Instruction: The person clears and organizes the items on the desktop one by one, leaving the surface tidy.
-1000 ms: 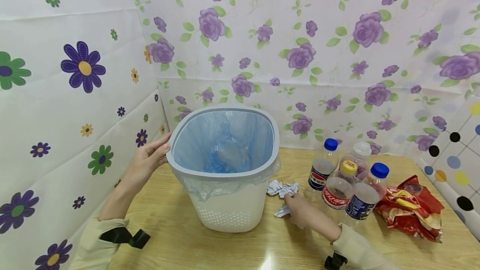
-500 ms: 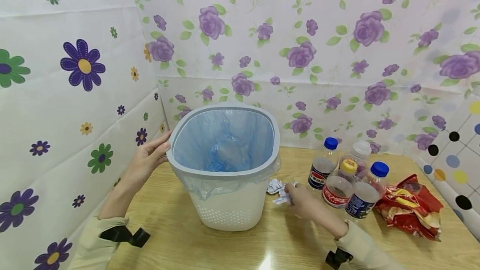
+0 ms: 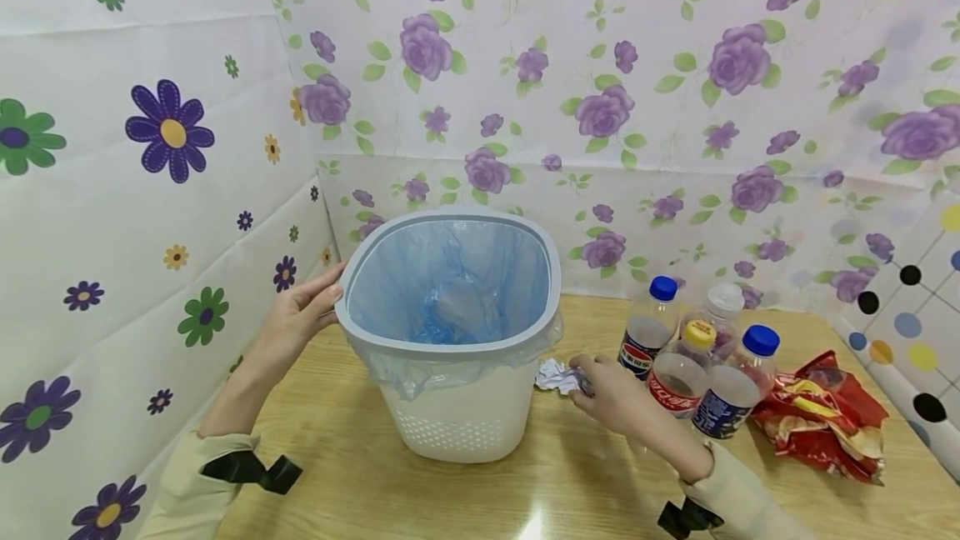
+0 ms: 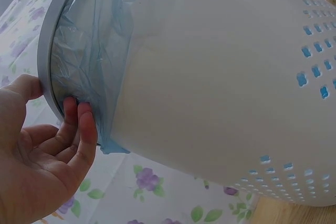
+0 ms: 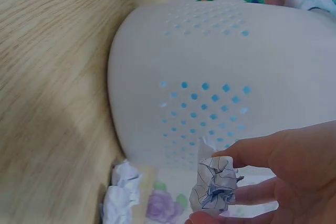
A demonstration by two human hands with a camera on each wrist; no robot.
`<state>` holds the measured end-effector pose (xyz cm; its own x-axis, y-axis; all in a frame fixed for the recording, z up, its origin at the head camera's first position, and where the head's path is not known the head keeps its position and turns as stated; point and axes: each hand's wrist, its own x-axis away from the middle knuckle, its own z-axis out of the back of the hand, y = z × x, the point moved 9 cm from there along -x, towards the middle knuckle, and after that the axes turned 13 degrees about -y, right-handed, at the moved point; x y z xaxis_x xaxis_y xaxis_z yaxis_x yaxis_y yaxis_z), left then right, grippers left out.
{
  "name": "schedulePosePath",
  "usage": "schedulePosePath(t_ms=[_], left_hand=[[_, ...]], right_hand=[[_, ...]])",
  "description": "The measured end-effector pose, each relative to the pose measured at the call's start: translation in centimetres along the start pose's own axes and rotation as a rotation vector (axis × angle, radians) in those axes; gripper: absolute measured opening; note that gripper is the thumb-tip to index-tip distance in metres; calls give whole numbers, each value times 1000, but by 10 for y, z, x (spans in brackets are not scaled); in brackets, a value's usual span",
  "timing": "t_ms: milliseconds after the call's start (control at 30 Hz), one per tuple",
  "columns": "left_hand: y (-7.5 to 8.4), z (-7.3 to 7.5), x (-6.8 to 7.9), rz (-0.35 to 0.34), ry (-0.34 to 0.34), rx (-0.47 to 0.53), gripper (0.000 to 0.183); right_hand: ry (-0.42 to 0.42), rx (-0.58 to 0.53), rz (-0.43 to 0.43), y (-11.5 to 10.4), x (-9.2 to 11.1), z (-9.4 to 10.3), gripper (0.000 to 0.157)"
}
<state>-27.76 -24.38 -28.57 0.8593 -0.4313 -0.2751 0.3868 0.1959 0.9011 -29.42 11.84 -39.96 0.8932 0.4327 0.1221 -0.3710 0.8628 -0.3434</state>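
Observation:
A white bin (image 3: 457, 411) with a grey rim and a blue bag liner (image 3: 375, 282) stands on the wooden table. At its left side my left hand (image 3: 292, 319) grips the rim, thumb on one face and fingertips against the folded-over liner (image 4: 89, 51) on the other. To the right of the bin, my right hand (image 3: 618, 398) pinches a crumpled ball of lined paper (image 5: 215, 184) between thumb and fingers. More crumpled paper (image 5: 121, 195) lies on the table by the foot of the bin, close to that hand.
Several plastic bottles stand right of my right hand, among them a blue-capped one (image 3: 727, 398) and a yellow-capped one (image 3: 678, 377). Beyond them is a red crumpled snack bag (image 3: 825, 419). Floral sheets (image 3: 487, 107) hang behind and at the left.
My right hand has taken up a crumpled paper from the table and shifted slightly back and to the right. The left hand stays on the bin's rim.

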Motion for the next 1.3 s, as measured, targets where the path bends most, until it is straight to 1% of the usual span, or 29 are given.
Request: schedulePosePath(t_ms=[167, 333, 633, 833, 1000, 1133, 1300], left_hand=[[-1, 0, 0, 4, 0, 3, 54], [-2, 0, 0, 4, -6, 9, 54], [-1, 1, -1, 8, 0, 1, 54], [-1, 0, 0, 20, 7, -13, 54], [-2, 1, 0, 20, 9, -13, 54], [-2, 1, 0, 17, 9, -11, 54], [-1, 1, 0, 18, 5, -21, 54]], right_hand=[[34, 32, 25, -7, 4, 10, 36], [73, 54, 27, -13, 12, 22, 35], [149, 35, 22, -18, 24, 43, 37], [208, 30, 60, -24, 32, 59, 35], [242, 30, 72, -29, 37, 72, 35], [260, 28, 66, -30, 41, 82, 36], [308, 27, 59, -32, 47, 98, 38]])
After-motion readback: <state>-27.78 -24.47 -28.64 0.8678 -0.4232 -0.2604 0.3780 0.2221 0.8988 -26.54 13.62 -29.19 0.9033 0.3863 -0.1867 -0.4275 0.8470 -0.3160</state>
